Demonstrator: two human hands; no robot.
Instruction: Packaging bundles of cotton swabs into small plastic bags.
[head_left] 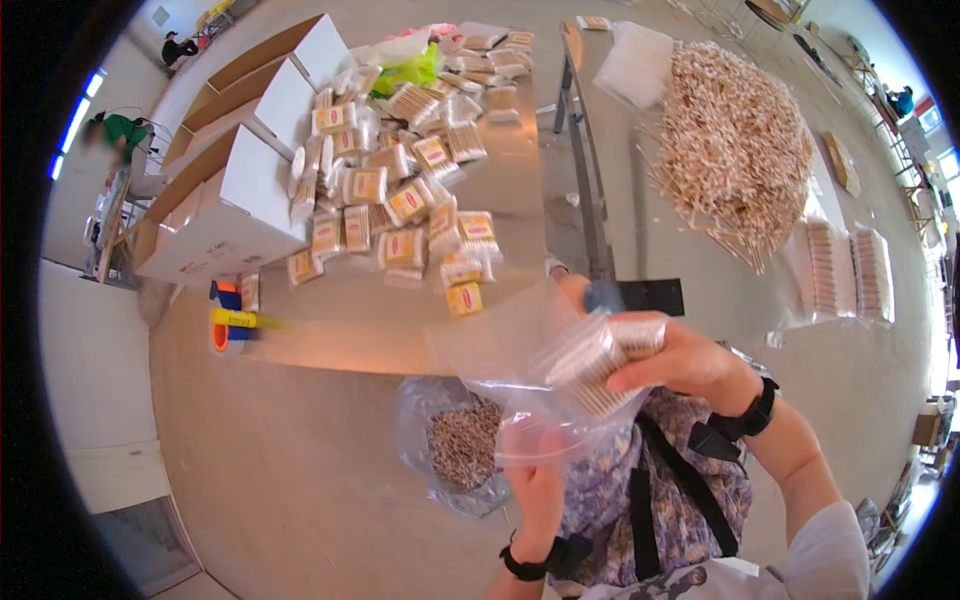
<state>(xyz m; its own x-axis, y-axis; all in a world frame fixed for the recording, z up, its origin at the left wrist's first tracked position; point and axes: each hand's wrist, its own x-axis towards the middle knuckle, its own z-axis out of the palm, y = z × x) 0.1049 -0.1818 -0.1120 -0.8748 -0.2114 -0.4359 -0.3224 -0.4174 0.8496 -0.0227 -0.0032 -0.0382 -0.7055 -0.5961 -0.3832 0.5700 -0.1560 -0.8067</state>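
Sliding a bundle of cotton swabs (600,365) into a clear plastic bag (545,400), a worker is seen from above at a packing table (330,340). The right hand (690,362) has its grip closed around the bundle, which sits partly inside the bag's mouth, while the left hand (535,480), seen through the film, pinches the bag's lower edge and holds it up in front of the worker's patterned apron (670,500). The bag is not yet sealed. Across the table lie dozens of filled swab packets (400,190), spilling toward three open white cartons (240,180) at the left, a sign that much packing is already done. To the right, a large loose heap of swabs (735,140) and stacked rows beside it suggest plenty remains. A second plastic bag of small scraps (462,440) rests below the table edge, and a yellow-and-orange tape dispenser (230,325) stands near the cartons
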